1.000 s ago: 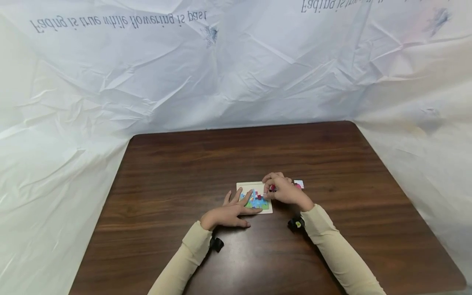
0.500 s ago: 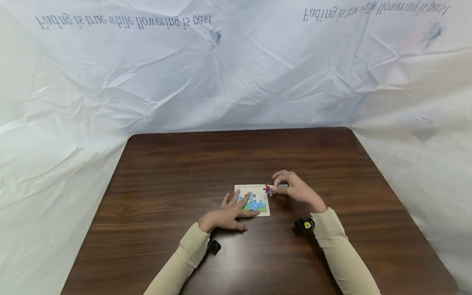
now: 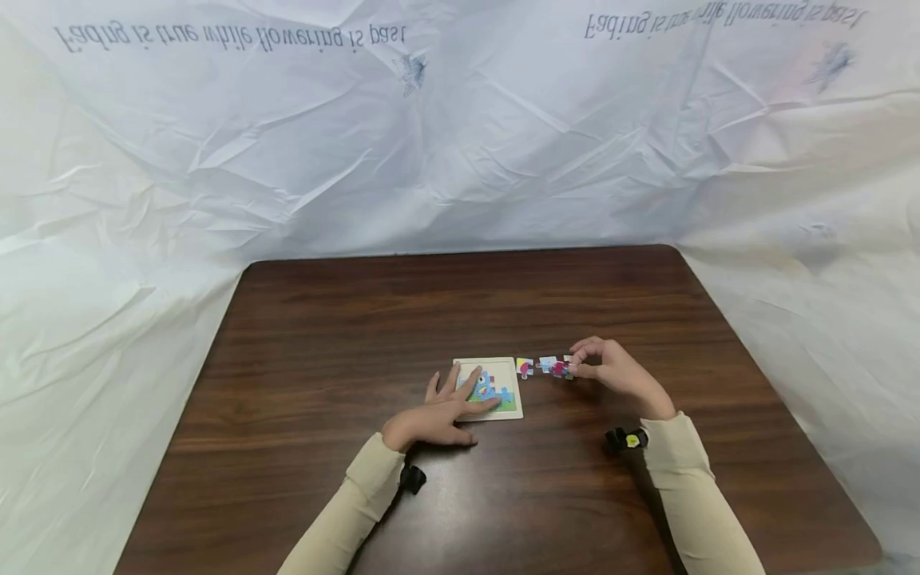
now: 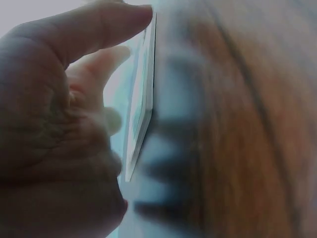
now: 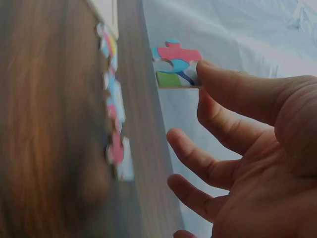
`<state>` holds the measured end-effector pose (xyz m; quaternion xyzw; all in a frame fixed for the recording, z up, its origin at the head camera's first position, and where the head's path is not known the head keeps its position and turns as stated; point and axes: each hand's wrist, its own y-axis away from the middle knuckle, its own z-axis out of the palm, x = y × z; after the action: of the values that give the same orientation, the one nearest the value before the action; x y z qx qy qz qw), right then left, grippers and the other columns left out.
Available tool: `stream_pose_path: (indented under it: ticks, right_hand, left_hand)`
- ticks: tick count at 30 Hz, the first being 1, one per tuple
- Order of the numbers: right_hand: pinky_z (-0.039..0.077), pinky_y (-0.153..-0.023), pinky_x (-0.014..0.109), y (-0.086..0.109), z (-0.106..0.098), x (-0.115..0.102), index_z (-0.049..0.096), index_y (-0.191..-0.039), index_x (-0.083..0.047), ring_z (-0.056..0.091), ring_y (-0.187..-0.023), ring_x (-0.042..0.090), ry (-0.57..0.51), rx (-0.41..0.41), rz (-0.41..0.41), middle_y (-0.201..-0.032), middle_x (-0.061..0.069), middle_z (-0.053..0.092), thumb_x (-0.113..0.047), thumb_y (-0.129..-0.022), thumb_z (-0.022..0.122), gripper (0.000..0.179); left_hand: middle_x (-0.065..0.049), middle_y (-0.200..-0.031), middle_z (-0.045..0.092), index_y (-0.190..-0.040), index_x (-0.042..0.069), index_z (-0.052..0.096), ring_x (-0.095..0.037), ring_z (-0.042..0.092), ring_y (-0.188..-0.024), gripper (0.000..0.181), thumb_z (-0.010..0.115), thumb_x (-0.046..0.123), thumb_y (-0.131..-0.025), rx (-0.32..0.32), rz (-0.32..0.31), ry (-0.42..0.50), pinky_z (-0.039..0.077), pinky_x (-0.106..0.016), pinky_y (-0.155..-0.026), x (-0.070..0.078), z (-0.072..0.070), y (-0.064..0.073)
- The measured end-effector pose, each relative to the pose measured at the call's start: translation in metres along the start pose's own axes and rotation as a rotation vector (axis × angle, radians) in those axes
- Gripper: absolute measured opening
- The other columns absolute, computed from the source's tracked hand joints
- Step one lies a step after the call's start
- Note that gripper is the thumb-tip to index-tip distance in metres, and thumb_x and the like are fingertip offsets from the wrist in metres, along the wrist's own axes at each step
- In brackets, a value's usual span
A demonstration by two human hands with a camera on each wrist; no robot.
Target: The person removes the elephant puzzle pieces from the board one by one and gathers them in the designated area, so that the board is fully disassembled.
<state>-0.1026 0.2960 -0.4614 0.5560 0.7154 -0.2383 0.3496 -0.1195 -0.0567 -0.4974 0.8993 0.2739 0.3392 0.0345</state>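
Observation:
My left hand [image 3: 431, 419] rests on a small jigsaw puzzle board [image 3: 505, 369] with its fingers spread over the left part. The board has a pale frame with blue and green pieces in its lower half. In the left wrist view the thumb touches the edge of the board [image 4: 147, 89]. To the right, my right hand [image 3: 620, 375] pinches a puzzle piece [image 5: 179, 57] between thumb and index finger, above the table. The piece is pink, blue and green; the other fingers are held loosely apart from it.
Loose pieces lie in a row right of the board: a yellow and pink one [image 3: 525, 366], a light blue one [image 3: 548, 362], and a pink and white one [image 5: 126, 158]. All lie on a brown wooden table [image 3: 431, 311], with white sheeting [image 3: 460, 160] hanging behind.
My right hand has drawn rightward from the board with the pinched piece, uncovering loose pieces on the table. The left hand stays on the board.

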Motion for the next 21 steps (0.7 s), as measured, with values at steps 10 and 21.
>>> stream_pose_path:
  ticks: [10,21]
  right_hand:
    - [0.043,-0.065,0.027,0.018,-0.016,0.023,0.073,-0.082,0.001,0.050,-0.070,0.010,-0.016,-0.166,0.025,-0.084,0.005,0.065,0.004,-0.091,0.067,0.012]
    - [0.023,-0.084,0.081,0.007,0.003,0.029,0.070,-0.071,-0.013,0.045,-0.094,0.037,0.247,-0.051,0.178,-0.080,-0.001,0.062,-0.010,-0.088,0.076,0.019]
  left_hand:
    - [-0.018,-0.168,-0.006,-0.158,0.026,0.040,-0.045,-0.018,-0.149,0.064,0.065,0.034,-0.100,-0.013,-0.092,0.026,-0.009,-0.069,-0.113,-0.011,-0.013,0.016]
    - [-0.017,-0.168,-0.009,-0.158,0.029,0.038,-0.044,-0.018,-0.149,0.064,0.064,0.038,-0.100,-0.029,-0.129,0.055,-0.011,-0.068,-0.113,-0.008,-0.016,0.015]
